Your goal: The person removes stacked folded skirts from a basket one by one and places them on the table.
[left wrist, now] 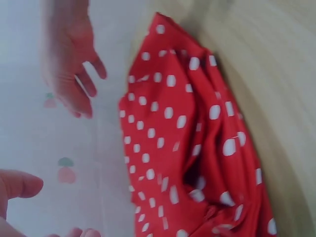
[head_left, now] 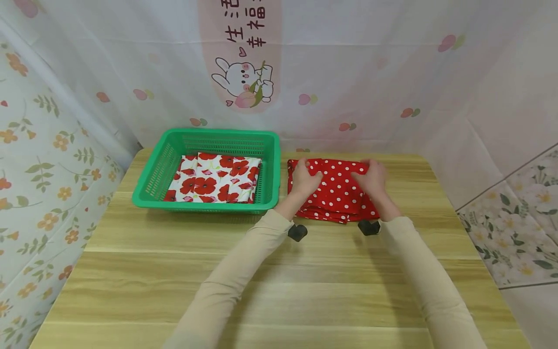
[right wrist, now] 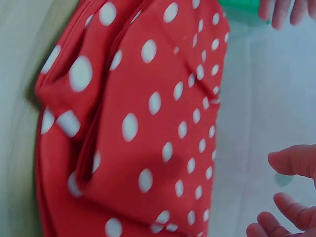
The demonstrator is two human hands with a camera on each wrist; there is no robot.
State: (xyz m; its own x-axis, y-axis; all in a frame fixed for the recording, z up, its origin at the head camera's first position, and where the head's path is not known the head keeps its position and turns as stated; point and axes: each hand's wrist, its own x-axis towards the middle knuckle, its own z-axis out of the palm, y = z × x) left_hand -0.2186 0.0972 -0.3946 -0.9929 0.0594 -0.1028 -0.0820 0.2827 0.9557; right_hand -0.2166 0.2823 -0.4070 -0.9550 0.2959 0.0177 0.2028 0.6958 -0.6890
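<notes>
Left side of the counter (head_left: 174, 271) has a green plastic basket (head_left: 205, 206) with a folded poppy-print cloth (head_left: 218, 179) lying in it. Just right of that, flat on the wood toward the back, there's a folded red polka-dot cloth (head_left: 337, 189), kinda loose and layered along the near edge. The left hand (head_left: 305, 181) is over its left part, fingers spread, and from here the right hand (head_left: 372, 178) is over the right part, also spread, thumb pointing inward.
</notes>
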